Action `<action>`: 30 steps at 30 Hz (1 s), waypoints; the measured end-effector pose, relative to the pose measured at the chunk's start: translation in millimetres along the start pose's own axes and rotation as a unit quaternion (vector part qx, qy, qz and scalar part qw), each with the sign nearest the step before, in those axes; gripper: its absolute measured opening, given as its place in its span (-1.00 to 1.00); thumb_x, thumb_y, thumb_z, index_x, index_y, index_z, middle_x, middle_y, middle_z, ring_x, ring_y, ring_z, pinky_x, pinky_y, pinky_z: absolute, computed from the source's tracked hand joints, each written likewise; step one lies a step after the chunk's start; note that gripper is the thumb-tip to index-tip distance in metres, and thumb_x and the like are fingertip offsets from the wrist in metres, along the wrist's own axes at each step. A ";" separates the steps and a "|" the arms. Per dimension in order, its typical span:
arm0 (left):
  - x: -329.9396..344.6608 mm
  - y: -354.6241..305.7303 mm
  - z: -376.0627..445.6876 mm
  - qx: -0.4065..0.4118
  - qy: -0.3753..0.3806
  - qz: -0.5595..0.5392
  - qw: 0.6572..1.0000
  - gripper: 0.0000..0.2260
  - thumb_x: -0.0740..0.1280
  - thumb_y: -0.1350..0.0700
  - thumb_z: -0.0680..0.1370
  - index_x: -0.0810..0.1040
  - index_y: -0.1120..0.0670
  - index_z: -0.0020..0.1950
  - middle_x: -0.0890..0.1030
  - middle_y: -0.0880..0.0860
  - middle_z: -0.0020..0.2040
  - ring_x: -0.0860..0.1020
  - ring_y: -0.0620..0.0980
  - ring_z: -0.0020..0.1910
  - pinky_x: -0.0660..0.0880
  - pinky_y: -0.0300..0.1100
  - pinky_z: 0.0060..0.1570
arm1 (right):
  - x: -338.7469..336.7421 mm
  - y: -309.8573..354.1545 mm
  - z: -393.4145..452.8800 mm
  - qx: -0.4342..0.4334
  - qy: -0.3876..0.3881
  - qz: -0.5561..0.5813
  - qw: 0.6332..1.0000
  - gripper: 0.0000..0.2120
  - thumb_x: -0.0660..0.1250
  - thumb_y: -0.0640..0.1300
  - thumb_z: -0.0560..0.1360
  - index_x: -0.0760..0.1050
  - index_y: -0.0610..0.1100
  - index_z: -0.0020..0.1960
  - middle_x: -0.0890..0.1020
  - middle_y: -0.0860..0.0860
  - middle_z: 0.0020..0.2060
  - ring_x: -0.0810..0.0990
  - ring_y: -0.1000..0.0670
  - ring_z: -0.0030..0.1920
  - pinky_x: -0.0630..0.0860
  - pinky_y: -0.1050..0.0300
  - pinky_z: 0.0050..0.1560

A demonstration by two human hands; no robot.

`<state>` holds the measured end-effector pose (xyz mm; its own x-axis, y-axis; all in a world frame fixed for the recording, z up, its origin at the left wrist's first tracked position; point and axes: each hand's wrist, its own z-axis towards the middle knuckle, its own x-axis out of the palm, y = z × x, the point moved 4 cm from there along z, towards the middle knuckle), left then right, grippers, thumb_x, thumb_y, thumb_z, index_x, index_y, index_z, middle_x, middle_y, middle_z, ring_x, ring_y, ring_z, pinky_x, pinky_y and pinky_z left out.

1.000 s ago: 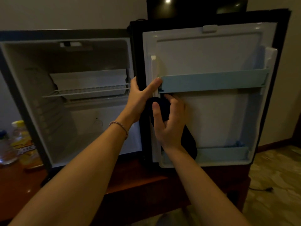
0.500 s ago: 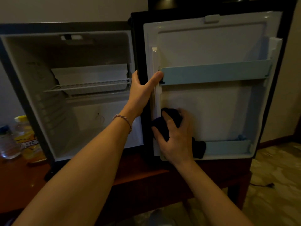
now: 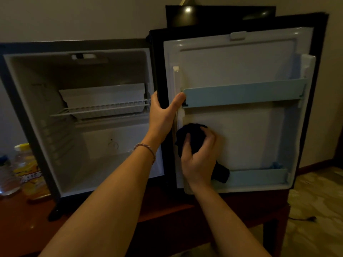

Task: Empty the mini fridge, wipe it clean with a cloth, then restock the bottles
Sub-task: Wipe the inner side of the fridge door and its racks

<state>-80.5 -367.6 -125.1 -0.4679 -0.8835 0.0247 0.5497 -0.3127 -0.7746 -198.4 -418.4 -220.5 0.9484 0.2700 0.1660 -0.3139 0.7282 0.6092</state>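
Bottles: clear plastic bottle (image 3: 7, 179) & yellow-capped bottle with yellow label (image 3: 27, 171) stood on dark red wooden table (image 3: 22, 225), left of fridge; label blurred, couldn't read.
Fridge: white-lined black mini fridge (image 3: 78, 145) was bare inside, only wire shelf (image 3: 100, 110).
Left hand (image 3: 163, 115): I gripped door's hinge edge, thumb by pale blue door rail (image 3: 243, 94); judged it best to brace there.
Right hand (image 3: 198, 160): fingers curled round dark bunched cloth (image 3: 191, 138), pressed on white inner door panel (image 3: 246, 138); overlapping strokes prob. best.

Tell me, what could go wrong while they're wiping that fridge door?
The cloth hangs down to the lower door shelf, so its tail might snag there as the right hand wipes. The left hand grips the door's hinge edge; if the door swings, fingers could get pinched. The bottles by the table edge could be knocked by an elbow.
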 end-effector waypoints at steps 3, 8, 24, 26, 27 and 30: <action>0.8 0.0 0.2 -0.002 0.006 -0.013 1.000 -0.13 0.49 -0.35 0.28 0.34 0.07 0.43 0.57 0.04 0.26 0.60 -0.02 0.21 0.57 0.04 0.23 | 1.7 19.5 27.1 -0.027 -0.070 0.009 0.997 -0.68 0.38 -0.11 0.55 0.45 -0.34 0.15 0.44 -0.23 0.11 0.45 0.08 0.06 0.39 0.51 0.04; 1.6 -1.0 -0.7 0.002 0.014 -0.026 1.000 -0.19 0.50 -0.31 0.28 0.36 0.06 0.38 0.59 0.05 0.21 0.62 -0.02 0.18 0.58 0.05 0.20 | 9.1 26.9 44.0 -0.041 -0.096 0.012 0.994 -0.65 0.31 -0.03 0.57 0.45 -0.34 0.11 0.44 -0.21 0.09 0.49 -0.07 0.07 0.41 0.37 0.10; -0.2 3.7 -0.3 -0.009 -0.017 0.021 1.000 0.09 0.44 -0.54 0.19 0.26 0.05 0.53 0.49 0.07 0.41 0.49 0.06 0.36 0.48 0.11 0.34 | -4.0 -15.1 -5.9 0.060 -0.041 0.028 0.997 -0.74 0.32 -0.03 0.52 0.47 -0.21 0.05 0.49 0.05 -0.10 0.47 0.15 -0.11 0.39 0.50 -0.11; 0.1 3.2 -0.9 -0.007 -0.019 0.020 1.000 0.07 0.43 -0.54 0.20 0.27 0.04 0.53 0.50 0.06 0.40 0.50 0.05 0.35 0.49 0.11 0.33 | -1.5 -14.7 -4.9 0.067 -0.049 0.042 0.996 -0.73 0.32 0.01 0.52 0.45 -0.19 0.05 0.52 0.00 -0.10 0.53 0.09 -0.11 0.45 0.43 -0.14; 0.1 4.0 -0.8 -0.008 -0.020 0.018 1.000 0.06 0.43 -0.54 0.20 0.28 0.03 0.53 0.50 0.06 0.39 0.51 0.05 0.34 0.49 0.11 0.32 | 0.1 -13.4 -3.7 0.070 -0.051 0.050 0.995 -0.73 0.31 0.04 0.51 0.44 -0.15 0.05 0.53 -0.02 -0.09 0.55 0.05 -0.10 0.50 0.34 -0.15; -0.1 5.0 0.0 -0.009 -0.019 0.008 1.000 0.04 0.45 -0.52 0.22 0.29 0.02 0.52 0.50 0.06 0.40 0.50 0.07 0.36 0.49 0.13 0.32 | 6.2 -1.5 10.4 0.056 -0.061 0.061 0.995 -0.71 0.29 0.11 0.51 0.40 -0.07 0.07 0.53 -0.05 -0.04 0.58 0.00 -0.06 0.58 0.09 -0.12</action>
<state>-77.7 -369.1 -129.0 -0.4320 -0.9011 0.0360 0.5436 -0.2920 -0.7869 -191.5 -424.4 -212.3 0.9043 0.2674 0.3327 -0.4259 0.6182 0.6607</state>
